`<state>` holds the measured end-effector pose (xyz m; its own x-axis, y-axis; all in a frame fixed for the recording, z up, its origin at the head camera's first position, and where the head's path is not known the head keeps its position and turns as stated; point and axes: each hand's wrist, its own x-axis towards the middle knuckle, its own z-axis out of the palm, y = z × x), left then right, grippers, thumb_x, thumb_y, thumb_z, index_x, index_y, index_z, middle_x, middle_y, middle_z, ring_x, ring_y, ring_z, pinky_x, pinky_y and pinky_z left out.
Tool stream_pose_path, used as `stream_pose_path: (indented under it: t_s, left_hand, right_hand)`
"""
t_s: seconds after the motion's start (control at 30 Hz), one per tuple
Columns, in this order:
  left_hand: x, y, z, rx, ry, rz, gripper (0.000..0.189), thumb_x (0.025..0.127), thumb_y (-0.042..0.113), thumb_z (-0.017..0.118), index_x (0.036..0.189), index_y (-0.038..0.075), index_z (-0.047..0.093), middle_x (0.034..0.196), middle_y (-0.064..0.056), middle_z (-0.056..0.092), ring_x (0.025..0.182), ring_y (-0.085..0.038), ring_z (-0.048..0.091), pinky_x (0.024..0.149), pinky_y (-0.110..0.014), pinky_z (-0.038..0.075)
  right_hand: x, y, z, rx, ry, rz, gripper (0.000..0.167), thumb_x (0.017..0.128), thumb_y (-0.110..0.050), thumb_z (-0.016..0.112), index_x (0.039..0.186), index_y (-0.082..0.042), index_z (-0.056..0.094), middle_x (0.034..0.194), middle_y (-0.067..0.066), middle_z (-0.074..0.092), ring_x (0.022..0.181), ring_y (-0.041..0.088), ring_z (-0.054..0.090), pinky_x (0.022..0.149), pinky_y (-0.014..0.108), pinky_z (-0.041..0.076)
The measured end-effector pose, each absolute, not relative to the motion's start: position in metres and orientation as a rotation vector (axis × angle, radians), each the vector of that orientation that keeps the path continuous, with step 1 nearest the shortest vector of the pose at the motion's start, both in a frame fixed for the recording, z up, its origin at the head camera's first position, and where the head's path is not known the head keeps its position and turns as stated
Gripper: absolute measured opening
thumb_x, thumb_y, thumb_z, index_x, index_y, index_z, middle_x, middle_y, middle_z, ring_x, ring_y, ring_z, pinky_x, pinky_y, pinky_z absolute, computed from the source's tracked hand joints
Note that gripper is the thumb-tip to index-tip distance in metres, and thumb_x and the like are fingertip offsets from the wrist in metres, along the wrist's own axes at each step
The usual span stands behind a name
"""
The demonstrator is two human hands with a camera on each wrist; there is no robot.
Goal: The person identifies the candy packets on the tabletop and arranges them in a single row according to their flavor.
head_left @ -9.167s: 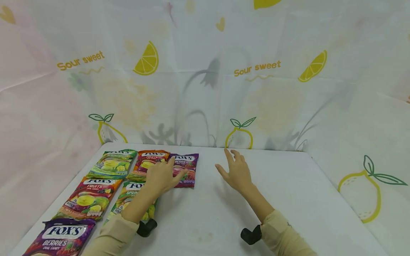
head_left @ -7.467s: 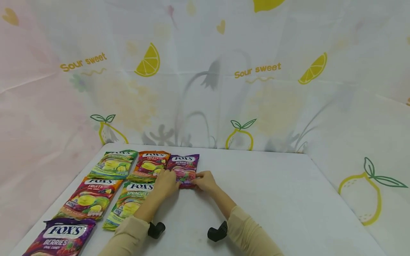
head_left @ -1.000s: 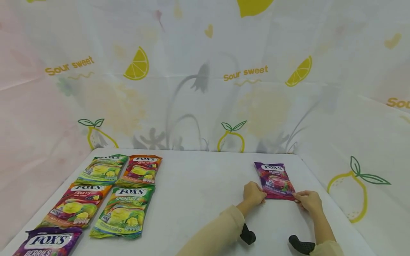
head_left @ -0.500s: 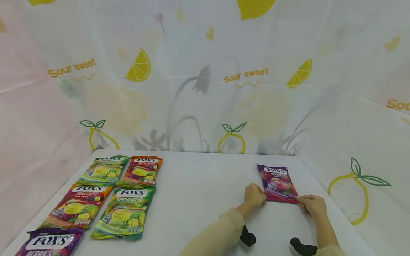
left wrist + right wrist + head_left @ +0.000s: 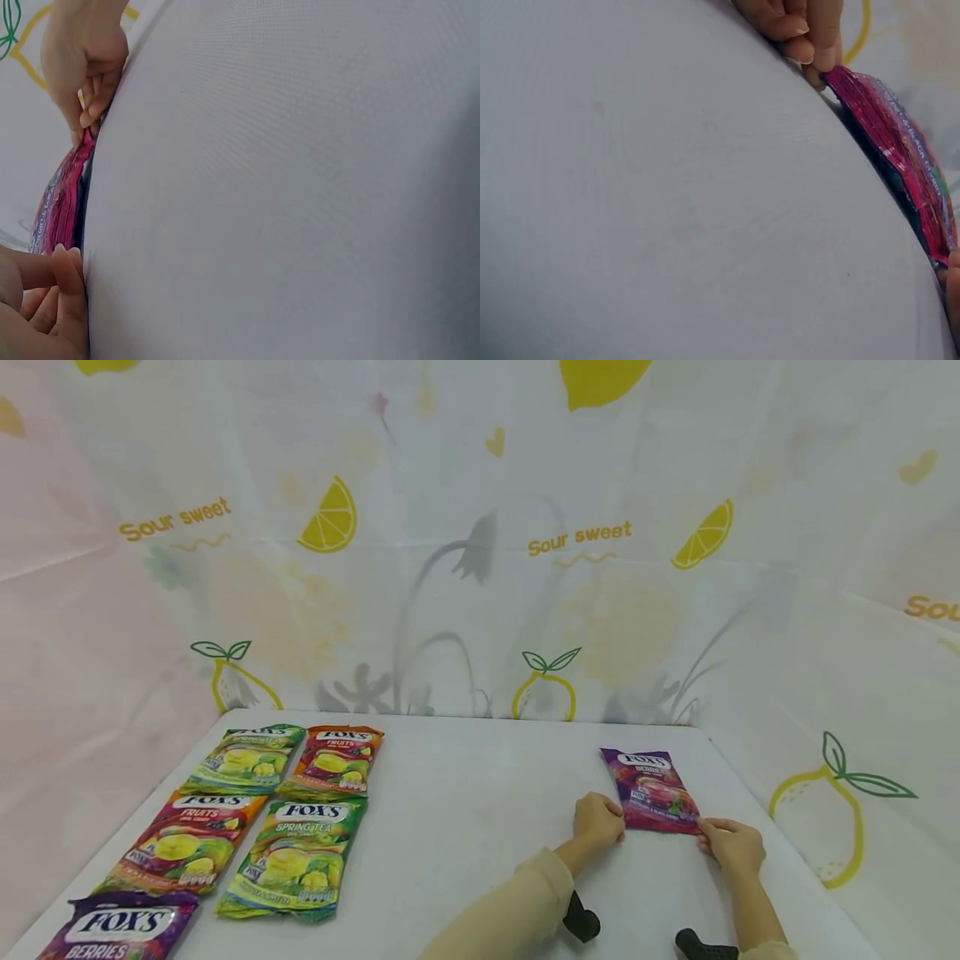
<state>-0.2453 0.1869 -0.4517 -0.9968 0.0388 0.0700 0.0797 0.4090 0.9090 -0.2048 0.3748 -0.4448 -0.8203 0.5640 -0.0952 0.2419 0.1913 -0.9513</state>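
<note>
- A purple Berries packet (image 5: 651,789) lies face up toward the far right corner of the white table (image 5: 480,793), near its right edge, print reading upright for the person, far end slanted a little leftward.
- The left hand (image 5: 598,820) pinches the packet's near left corner, thumb and fingers together.
- The right hand (image 5: 735,845) pinches the near right corner in the same way; neither hand has let go.
- Whether the near seam rests fully on the table, I cannot tell; the wrist views show a dark strip of its underside.
- As far along as things look: this one packet sits on the right side and its placing seems nearly settled, with the release not yet done.
- Five packets lie together on the left, well apart from both hands: a green packet (image 5: 249,760) at the far left corner, with an orange Fruits packet (image 5: 333,762) just beside it.
- Nearer, a larger-looking Fruits packet (image 5: 178,843) lies by the left edge, beside a Spring Tea packet (image 5: 292,860).
- Toward the near left corner, another Berries packet (image 5: 123,927) is cut off by the view.
- Behind the far edge hangs a lemon-printed cloth (image 5: 420,468).
</note>
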Motion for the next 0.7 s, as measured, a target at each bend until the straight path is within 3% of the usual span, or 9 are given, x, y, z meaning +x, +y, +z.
stream_pose_path:
  t_s: [0.3, 0.5, 0.7]
  left_hand:
    - [-0.242, 0.18, -0.447, -0.146, -2.629, -1.776, 0.009, 0.07, 0.004, 0.079, 0.073, 0.003, 0.071, 0.057, 0.001, 0.063, 0.048, -0.004, 0.055, 0.05, -0.016, 0.043]
    - [-0.237, 0.176, -0.442, -0.24, -2.629, -1.755, 0.019, 0.068, 0.008, 0.081, 0.079, 0.003, 0.067, 0.067, 0.001, 0.064, 0.061, -0.005, 0.054, 0.059, -0.018, 0.044]
    - [-0.23, 0.168, -0.442, -0.363, -2.576, -1.793, 0.019, 0.069, 0.008, 0.08, 0.08, 0.001, 0.067, 0.067, 0.0, 0.064, 0.059, -0.003, 0.052, 0.056, -0.016, 0.043]
  right_hand:
    - [-0.204, 0.371, -0.44, -0.751, -2.186, 1.729, 0.035, 0.089, -0.004, 0.055, 0.108, 0.025, 0.052, 0.051, -0.006, 0.06, 0.046, 0.002, 0.058, 0.05, 0.019, 0.051]
    - [-0.199, 0.357, -0.431, -0.692, -2.331, 1.415, 0.043, 0.085, -0.011, 0.061, 0.114, 0.02, 0.051, 0.058, -0.009, 0.058, 0.045, 0.0, 0.054, 0.047, 0.017, 0.046]
    - [-0.198, 0.341, -0.421, -0.594, -2.331, 1.425, 0.04, 0.087, -0.01, 0.061, 0.113, 0.02, 0.053, 0.073, 0.003, 0.062, 0.053, 0.003, 0.056, 0.052, 0.019, 0.051]
